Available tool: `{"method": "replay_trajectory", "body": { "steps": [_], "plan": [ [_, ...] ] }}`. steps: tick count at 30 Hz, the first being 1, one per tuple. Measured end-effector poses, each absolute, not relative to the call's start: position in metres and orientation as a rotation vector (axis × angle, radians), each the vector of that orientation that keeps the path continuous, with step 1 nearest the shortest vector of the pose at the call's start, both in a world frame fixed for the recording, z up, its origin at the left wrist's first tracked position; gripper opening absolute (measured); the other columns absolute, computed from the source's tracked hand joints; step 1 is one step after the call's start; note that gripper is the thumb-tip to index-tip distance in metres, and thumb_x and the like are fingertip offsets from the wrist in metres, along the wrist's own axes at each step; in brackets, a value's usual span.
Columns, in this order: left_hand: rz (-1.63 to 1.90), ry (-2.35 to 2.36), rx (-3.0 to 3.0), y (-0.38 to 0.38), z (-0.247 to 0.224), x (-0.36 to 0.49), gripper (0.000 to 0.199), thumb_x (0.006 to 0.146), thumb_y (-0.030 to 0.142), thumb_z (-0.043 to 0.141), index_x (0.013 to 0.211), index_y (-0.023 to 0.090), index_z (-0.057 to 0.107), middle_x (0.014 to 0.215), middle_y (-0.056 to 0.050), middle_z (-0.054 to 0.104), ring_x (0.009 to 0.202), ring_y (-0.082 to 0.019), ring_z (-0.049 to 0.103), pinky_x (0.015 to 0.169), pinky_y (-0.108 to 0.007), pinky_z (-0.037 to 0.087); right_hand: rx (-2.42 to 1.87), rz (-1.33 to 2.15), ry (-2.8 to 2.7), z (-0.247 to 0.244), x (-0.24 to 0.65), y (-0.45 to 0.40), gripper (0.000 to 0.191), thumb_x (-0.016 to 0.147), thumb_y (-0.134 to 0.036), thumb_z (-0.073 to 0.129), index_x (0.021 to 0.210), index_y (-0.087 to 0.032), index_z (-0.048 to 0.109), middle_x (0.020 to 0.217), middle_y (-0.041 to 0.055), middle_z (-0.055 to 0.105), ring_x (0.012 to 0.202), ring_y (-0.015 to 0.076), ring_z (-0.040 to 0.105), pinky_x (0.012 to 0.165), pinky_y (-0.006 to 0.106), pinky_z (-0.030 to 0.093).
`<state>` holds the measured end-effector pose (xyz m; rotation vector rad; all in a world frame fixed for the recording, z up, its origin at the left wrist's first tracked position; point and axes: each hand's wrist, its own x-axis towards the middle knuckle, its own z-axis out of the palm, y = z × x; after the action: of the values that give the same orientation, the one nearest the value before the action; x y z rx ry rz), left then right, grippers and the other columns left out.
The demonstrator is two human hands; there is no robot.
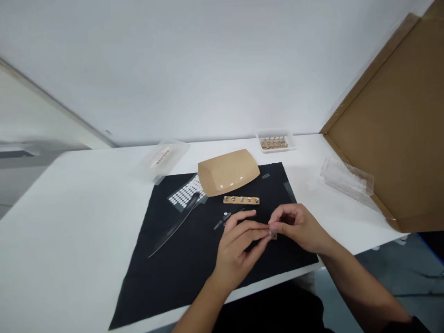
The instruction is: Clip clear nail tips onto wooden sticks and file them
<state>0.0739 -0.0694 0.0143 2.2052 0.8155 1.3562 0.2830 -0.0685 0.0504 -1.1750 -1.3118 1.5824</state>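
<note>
My left hand [239, 247] reaches in from below, its middle fingers and thumb brought together at a small wooden strip [274, 235] and its index finger raised. Most of that strip is hidden by my hands. My right hand [294, 226] meets it from the right, thumb and index finger pinched on something too small to make out. Another wooden strip with a row of metal studs [242, 200] lies on the black cloth [187, 277] just beyond. Several clear nail tips [218, 225] and a white oval sticker [225, 214] lie close to my left hand.
A brown paper tray [229, 169] holds a few white ovals. Left of it are a sheet of white oval stickers [185, 193] and a long curved black object [176, 226]. Plastic boxes [275, 144] [347, 178] stand behind and right, beside a cardboard box [391, 125].
</note>
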Motion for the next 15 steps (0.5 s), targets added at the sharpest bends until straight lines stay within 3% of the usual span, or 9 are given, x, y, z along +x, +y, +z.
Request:
{"method": "replay_trajectory", "body": {
  "steps": [5, 15],
  "plan": [
    [1.369, 0.839, 2.009, -0.074, 0.022, 0.079, 0.01, 0.091, 0.015, 0.079, 0.097, 0.022, 0.075, 0.089, -0.001, 0.081, 0.098, -0.021, 0.077, 0.095, -0.041, 0.062, -1.151, 1.545, -1.285, 0.058, 0.278, -0.081, 0.025, 0.083, -0.04, 0.089, 0.086, -0.019, 0.075, 0.078, 0.0011, 0.074, 0.075, 0.015, 0.066, 0.072, 0.027, 0.051],
    [1.465, 0.801, 1.948, -0.081, 0.027, 0.081, 0.016, 0.088, 0.008, 0.081, 0.095, 0.021, 0.076, 0.087, -0.001, 0.08, 0.081, -0.017, 0.072, 0.085, -0.039, 0.061, -1.127, 1.426, -1.296, 0.061, 0.271, -0.092, 0.019, 0.083, -0.033, 0.089, 0.086, -0.02, 0.076, 0.082, 0.0001, 0.071, 0.078, 0.0141, 0.064, 0.074, 0.026, 0.05]
  ]
}}
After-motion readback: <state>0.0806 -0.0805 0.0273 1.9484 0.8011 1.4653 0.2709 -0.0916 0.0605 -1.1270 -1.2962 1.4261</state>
